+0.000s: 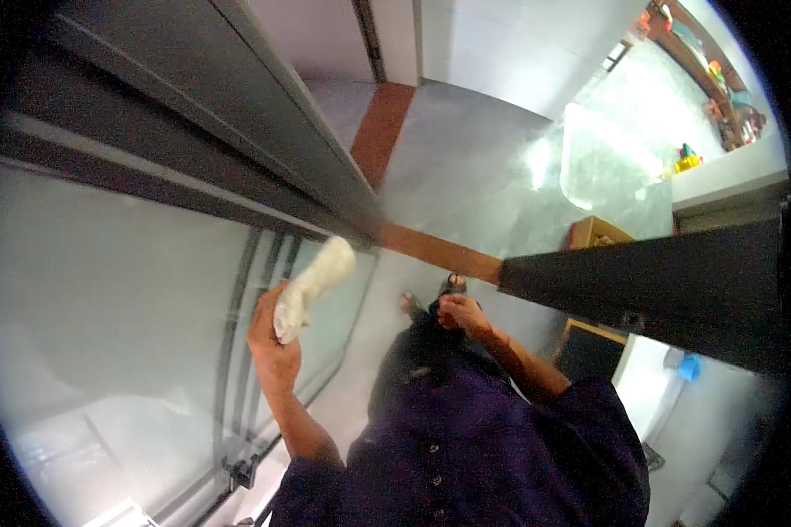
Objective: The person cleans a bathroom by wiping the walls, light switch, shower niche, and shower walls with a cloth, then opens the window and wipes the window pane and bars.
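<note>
Nearest, the dark shirt (501, 448) is cut off by the lower edge. The left hand (274, 338) grips the lower end of a pale cloth (318, 283); its long axis runs obliquely, the free, rounded end directed forward and to the right. The gripped end is partly concealed by the hand, and blur obscures the cloth's texture. The right hand (461, 314) is closed near the front of the body; whether it encloses anything cannot be told. Sandalled feet (455, 283) show only in part beyond it. To the left stands a glass panel (105, 281); contact with the cloth cannot be determined. Farther off, a box (602, 233) is partly hidden by a dark beam (650, 281), and bright objects (687, 160) remain indistinct.
</note>
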